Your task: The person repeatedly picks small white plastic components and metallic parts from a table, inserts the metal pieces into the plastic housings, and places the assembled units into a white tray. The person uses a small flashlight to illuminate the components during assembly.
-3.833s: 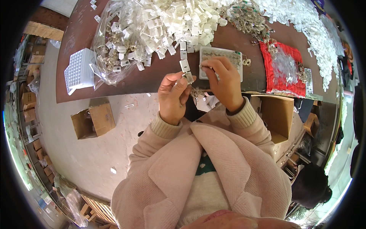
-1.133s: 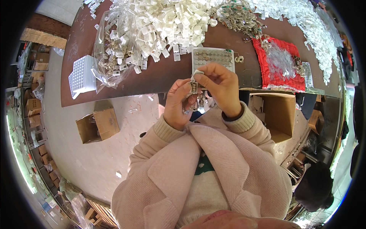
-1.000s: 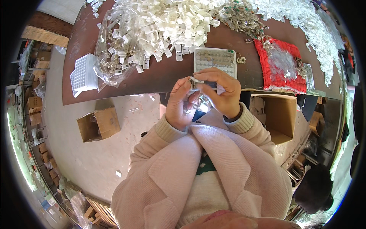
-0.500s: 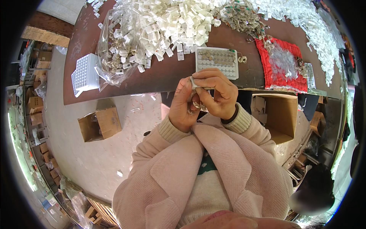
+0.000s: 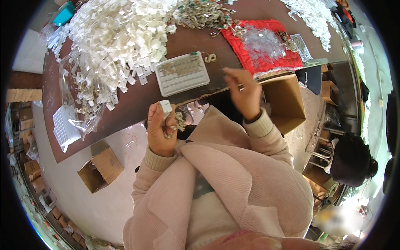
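Note:
My left hand (image 5: 160, 135) is closed round a small white plastic casing (image 5: 165, 106), held upright between thumb and fingers just off the table's near edge. A bunch of yellowish coiled wire (image 5: 179, 121) hangs at the same hand's fingers. My right hand (image 5: 246, 96) is over the table edge, slightly blurred, its fingers apart and pointing left toward the table, with nothing visible in them. Between the hands, farther back, lies a white tray (image 5: 181, 86) with rows of round pockets, the back rows filled with small discs. A small wire coil (image 5: 210, 58) lies beside the tray.
A big heap of white casings (image 5: 121, 37) covers the table's left, with a clear plastic bag (image 5: 89, 108) and stacked white trays (image 5: 65, 127). Tangled wire coils (image 5: 204, 16) lie behind. A red cloth (image 5: 260, 62) holds clear plastic bits. Cardboard boxes (image 5: 107, 164) stand below; another person (image 5: 353, 160) sits right.
My hands have parted: the right has drawn away to the right, while the left keeps the white casing and wire lower left. My view has turned, shifting the table.

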A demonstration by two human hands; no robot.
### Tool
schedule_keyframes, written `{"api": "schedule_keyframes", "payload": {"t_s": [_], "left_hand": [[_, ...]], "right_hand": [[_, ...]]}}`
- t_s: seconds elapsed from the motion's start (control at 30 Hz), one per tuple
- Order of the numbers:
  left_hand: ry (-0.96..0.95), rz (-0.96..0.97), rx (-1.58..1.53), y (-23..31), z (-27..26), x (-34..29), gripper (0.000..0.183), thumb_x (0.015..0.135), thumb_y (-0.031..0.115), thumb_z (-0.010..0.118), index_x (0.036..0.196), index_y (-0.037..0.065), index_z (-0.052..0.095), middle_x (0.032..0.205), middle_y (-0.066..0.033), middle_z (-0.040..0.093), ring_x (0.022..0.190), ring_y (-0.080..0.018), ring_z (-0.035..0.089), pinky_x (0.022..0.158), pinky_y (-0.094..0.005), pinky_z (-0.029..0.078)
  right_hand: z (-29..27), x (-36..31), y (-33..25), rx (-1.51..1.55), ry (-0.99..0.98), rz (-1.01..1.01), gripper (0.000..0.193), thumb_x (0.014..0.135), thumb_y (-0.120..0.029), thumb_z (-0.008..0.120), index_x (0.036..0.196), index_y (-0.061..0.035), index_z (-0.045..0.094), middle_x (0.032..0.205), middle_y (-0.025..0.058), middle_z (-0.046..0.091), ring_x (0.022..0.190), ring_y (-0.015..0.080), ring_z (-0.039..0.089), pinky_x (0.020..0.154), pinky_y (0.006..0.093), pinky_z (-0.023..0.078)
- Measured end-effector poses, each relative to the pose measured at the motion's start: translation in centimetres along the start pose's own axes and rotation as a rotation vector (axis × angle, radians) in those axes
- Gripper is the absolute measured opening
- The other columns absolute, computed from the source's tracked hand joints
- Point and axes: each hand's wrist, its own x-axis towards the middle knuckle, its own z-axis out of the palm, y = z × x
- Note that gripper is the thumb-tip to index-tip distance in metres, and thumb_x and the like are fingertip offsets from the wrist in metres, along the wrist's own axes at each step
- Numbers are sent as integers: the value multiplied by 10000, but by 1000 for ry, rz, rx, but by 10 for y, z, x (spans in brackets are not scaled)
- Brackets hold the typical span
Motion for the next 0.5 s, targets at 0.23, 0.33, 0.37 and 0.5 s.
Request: {"api": "schedule_keyframes", "payload": {"t_s": [0.23, 0.33, 0.37, 0.5], "left_hand": [[-65, 30, 19, -7, 3, 6, 165, 986, 179, 632, 1096, 57, 618, 948, -135, 700, 570, -67, 470, 434, -173, 342], [-70, 16, 23, -7, 4, 5, 170, 982, 174, 639, 1104, 58, 620, 952, -142, 706, 575, -69, 497, 427, -178, 346], [-97, 22, 25, -6, 4, 5, 171, 982, 174, 639, 1106, 58, 620, 951, -143, 706, 577, -70, 501, 426, -178, 348], [-106, 5, 39, -5, 5, 6, 160, 980, 165, 639, 1098, 56, 630, 951, -150, 708, 579, -76, 503, 428, -178, 365]], "right_hand": [[-49, 24, 74, -313, 142, 39, 180, 838, -19, 726, 1014, -54, 744, 854, 138, 680, 725, 286, 656, 659, 351, 521], [-50, 26, 84, -419, 70, 26, 171, 830, -37, 746, 999, -55, 746, 854, 127, 681, 726, 257, 658, 656, 332, 519], [-49, 27, 86, -455, 53, 11, 163, 828, -43, 754, 991, -52, 747, 853, 121, 682, 725, 237, 659, 653, 318, 518], [-51, 31, 90, -387, 8, 33, 106, 836, -30, 741, 938, -30, 715, 885, 122, 687, 737, 231, 659, 653, 309, 518]]}}
